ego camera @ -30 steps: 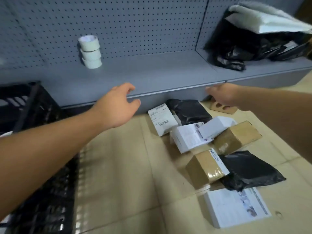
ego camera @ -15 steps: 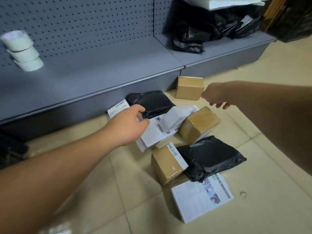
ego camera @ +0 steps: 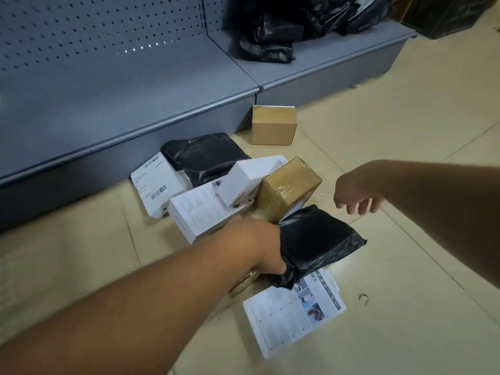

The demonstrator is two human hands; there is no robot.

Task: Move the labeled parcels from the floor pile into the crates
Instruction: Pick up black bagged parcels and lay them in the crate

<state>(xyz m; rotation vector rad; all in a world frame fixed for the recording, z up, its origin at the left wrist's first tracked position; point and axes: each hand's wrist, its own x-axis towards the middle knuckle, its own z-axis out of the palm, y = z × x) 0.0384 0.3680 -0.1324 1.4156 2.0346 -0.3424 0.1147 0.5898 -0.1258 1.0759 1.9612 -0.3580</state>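
Note:
The parcel pile lies on the tiled floor against the shelf base. My left hand (ego camera: 257,247) reaches down onto a brown cardboard box (ego camera: 243,284) that it almost hides, fingers curled over the side next to a black poly bag (ego camera: 319,244). My right hand (ego camera: 354,193) hovers above the floor to the right of a taped brown box (ego camera: 289,190), fingers hanging loosely, holding nothing. Also in the pile are a labeled white box (ego camera: 157,185), two more white boxes (ego camera: 200,212) (ego camera: 249,177), another black bag (ego camera: 205,155) and a flat white printed box (ego camera: 292,312). No crate is in view.
A separate brown box (ego camera: 273,124) stands against the grey shelf base (ego camera: 121,147). Black bags (ego camera: 270,36) are heaped on the right-hand shelf. Bare tiled floor (ego camera: 405,131) spreads to the right, and a dark crate-like object (ego camera: 443,14) sits at the top right.
My view swung right and down, and the black crate and tape rolls left the frame. My left hand dropped from the white boxes onto the brown box. My right hand lowered slightly.

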